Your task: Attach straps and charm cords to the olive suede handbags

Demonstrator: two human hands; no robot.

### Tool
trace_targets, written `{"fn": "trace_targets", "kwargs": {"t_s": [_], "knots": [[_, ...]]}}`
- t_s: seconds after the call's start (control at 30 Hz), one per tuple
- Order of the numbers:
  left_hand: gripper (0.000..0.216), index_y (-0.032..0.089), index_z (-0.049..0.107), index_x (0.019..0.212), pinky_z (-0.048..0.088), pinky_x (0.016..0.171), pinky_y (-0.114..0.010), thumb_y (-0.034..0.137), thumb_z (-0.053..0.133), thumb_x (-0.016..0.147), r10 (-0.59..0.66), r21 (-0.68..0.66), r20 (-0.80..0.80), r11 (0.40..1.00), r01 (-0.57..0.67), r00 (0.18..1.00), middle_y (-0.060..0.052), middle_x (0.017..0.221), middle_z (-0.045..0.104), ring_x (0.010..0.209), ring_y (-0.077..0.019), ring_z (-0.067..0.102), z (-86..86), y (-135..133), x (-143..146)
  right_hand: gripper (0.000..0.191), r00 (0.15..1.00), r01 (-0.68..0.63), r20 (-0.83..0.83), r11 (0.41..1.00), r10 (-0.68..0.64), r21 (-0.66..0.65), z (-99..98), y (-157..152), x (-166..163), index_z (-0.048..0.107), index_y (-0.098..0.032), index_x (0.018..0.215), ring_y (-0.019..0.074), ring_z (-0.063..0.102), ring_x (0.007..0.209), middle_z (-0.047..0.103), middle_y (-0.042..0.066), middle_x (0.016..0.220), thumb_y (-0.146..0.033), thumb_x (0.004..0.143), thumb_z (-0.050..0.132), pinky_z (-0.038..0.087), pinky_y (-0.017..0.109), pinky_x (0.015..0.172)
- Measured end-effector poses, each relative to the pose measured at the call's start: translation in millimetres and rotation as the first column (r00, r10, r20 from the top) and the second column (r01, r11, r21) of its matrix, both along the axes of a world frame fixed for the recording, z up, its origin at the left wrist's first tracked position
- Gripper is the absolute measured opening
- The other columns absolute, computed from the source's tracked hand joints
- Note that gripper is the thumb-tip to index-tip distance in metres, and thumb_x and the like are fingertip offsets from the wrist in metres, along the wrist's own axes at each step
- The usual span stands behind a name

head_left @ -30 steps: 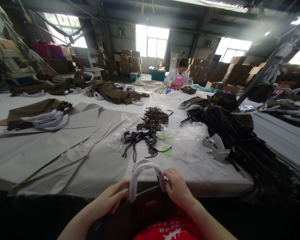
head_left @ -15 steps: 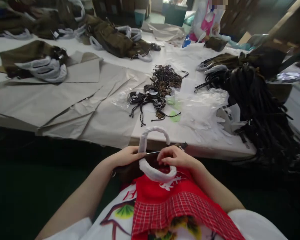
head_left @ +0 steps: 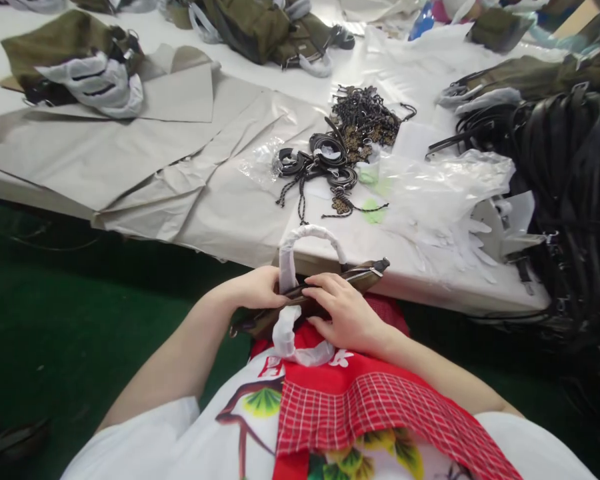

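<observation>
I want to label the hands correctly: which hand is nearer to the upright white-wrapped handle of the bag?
Left. The left hand touches the base of the upright white-wrapped handle; the right hand lies lower on the bag.
</observation>
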State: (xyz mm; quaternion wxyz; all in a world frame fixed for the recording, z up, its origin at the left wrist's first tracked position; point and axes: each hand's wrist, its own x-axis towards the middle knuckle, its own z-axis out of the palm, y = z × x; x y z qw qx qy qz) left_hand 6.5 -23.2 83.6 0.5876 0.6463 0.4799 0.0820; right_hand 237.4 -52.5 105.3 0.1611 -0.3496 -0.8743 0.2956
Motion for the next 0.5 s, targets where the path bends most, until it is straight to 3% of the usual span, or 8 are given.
{"fn": "trace_targets", "kwargs": {"t_s": [0.03,0.1,0.2,0.27,0.33,0.4,0.43,0.5], "knots": [[0.030,0.019,0.076,0.086,0.048,0.068,-0.026,0.042,0.073,0.067,0.033,0.007,0.000,0.999,-0.033,0.999,-0.002,0.078,0.075,0.076,-0.0232,0.068,-1.8,-2,1,0.033,1.000,-0.011,-0.016,1.000,0.011,0.003,1.4,-1,-2,0.063,-0.014,0.111,0.0258,0.052,0.117,0.060,0.014,0.127,-0.018,0.079,0.064,0.042,0.041,0.106],[0.026,0.018,0.075,0.074,0.047,0.064,-0.027,0.041,0.074,0.063,0.269,-0.017,0.014,0.963,-0.269,0.963,-0.002,0.068,0.072,0.068,-0.0221,0.065,-7.6,-3,4,0.018,0.998,-0.068,-0.013,0.997,0.067,-0.035,5.2,-5,-4,0.065,-0.015,0.098,0.0242,0.057,0.107,0.065,0.013,0.115,-0.019,0.081,0.060,0.046,0.039,0.098],[0.030,0.015,0.075,0.078,0.047,0.063,-0.028,0.040,0.074,0.060,0.645,-0.080,0.090,0.764,-0.640,0.759,-0.002,0.067,0.071,0.065,-0.0200,0.063,-15.4,-1,8,0.009,0.963,-0.256,0.039,0.949,0.267,-0.183,11.9,-9,-6,0.061,-0.016,0.081,0.0202,0.061,0.084,0.067,0.008,0.088,-0.018,0.083,0.053,0.049,0.033,0.083],[0.036,0.014,0.074,0.085,0.048,0.065,-0.028,0.040,0.073,0.060,0.721,-0.088,0.132,0.692,-0.716,0.680,-0.003,0.072,0.071,0.067,-0.0188,0.063,-15.2,1,9,0.013,0.931,-0.341,0.027,0.894,0.365,-0.292,13.3,-7,-9,0.058,-0.017,0.075,0.0187,0.060,0.078,0.065,0.007,0.081,-0.016,0.083,0.048,0.049,0.032,0.080],[0.040,0.013,0.073,0.089,0.049,0.067,-0.028,0.040,0.075,0.058,0.724,-0.127,0.184,0.688,-0.715,0.664,-0.004,0.076,0.072,0.070,-0.0184,0.064,-10.3,1,10,0.019,0.964,-0.243,-0.018,0.856,0.264,-0.456,8.6,1,-15,0.055,-0.017,0.075,0.0166,0.060,0.071,0.064,0.006,0.077,-0.018,0.089,0.041,0.049,0.030,0.074],[0.042,0.013,0.073,0.088,0.050,0.068,-0.028,0.037,0.079,0.055,0.728,-0.225,0.252,0.684,-0.693,0.637,-0.005,0.078,0.073,0.070,-0.0180,0.065,-2.8,-2,14,0.022,1.000,-0.005,0.000,0.721,0.007,-0.693,-2.6,12,-25,0.054,-0.017,0.082,0.0124,0.058,0.056,0.063,0.002,0.070,-0.021,0.094,0.036,0.047,0.025,0.058],[0.042,0.013,0.073,0.088,0.050,0.067,-0.028,0.036,0.082,0.054,0.731,-0.276,0.282,0.682,-0.677,0.621,-0.005,0.078,0.073,0.069,-0.0176,0.065,0.9,-4,17,0.020,0.994,0.087,0.032,0.598,-0.103,-0.797,-9.9,17,-30,0.054,-0.017,0.086,0.0103,0.054,0.048,0.062,0.000,0.068,-0.022,0.095,0.037,0.043,0.022,0.050],[0.042,0.013,0.073,0.086,0.049,0.064,-0.027,0.036,0.085,0.053,0.732,-0.345,0.321,0.682,-0.645,0.601,-0.005,0.075,0.072,0.066,-0.0168,0.064,6.6,-9,23,0.011,0.979,0.115,0.044,0.356,-0.201,-0.927,-25.5,25,-42,0.055,-0.017,0.087,0.0074,0.046,0.038,0.060,-0.002,0.063,-0.019,0.091,0.045,0.035,0.020,0.040]]}}
